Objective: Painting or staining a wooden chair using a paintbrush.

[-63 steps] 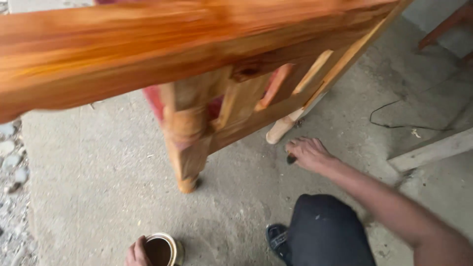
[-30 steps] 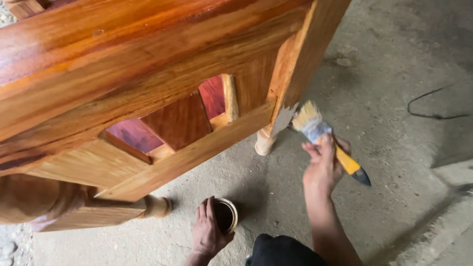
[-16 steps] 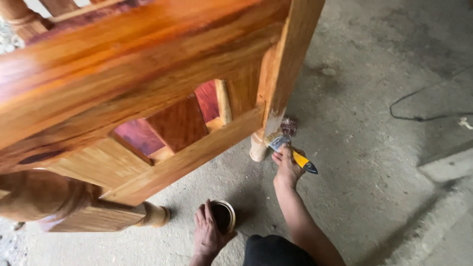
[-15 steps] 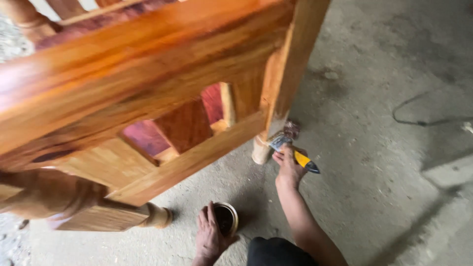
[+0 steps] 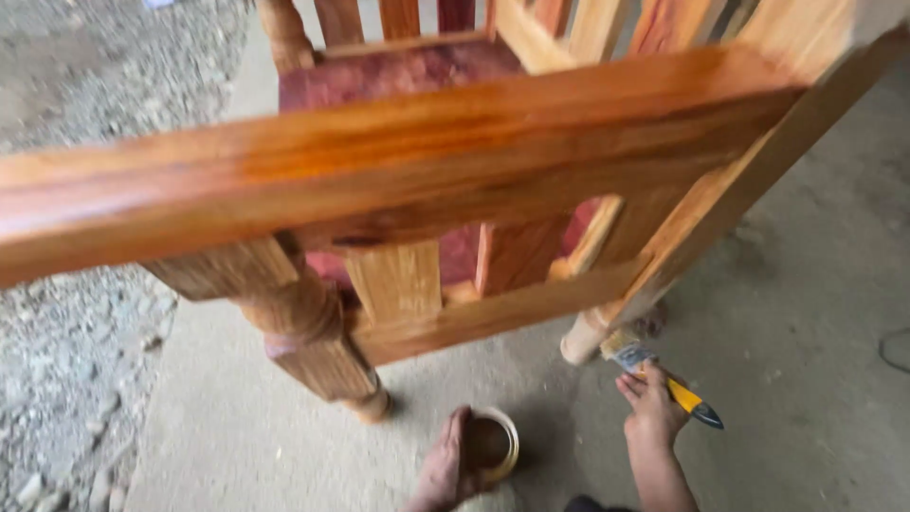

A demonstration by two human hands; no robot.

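Tin (image 5: 493, 446) of dark stain sits on the concrete floor (image 5: 787, 379) right by me, my left hand (image 5: 444, 469) wrapped round its side, fingers curled on it. Just to the right, my right hand (image 5: 652, 410) is clenched on the paintbrush (image 5: 659, 374), yellow handle sticking out back, bristles up against the bottom of the chair's front leg (image 5: 583, 339). Past that is the wooden chair (image 5: 427, 161) itself, glossy orange top rail, reddish seat behind the slats. Gravel (image 5: 66, 313) off to the left.
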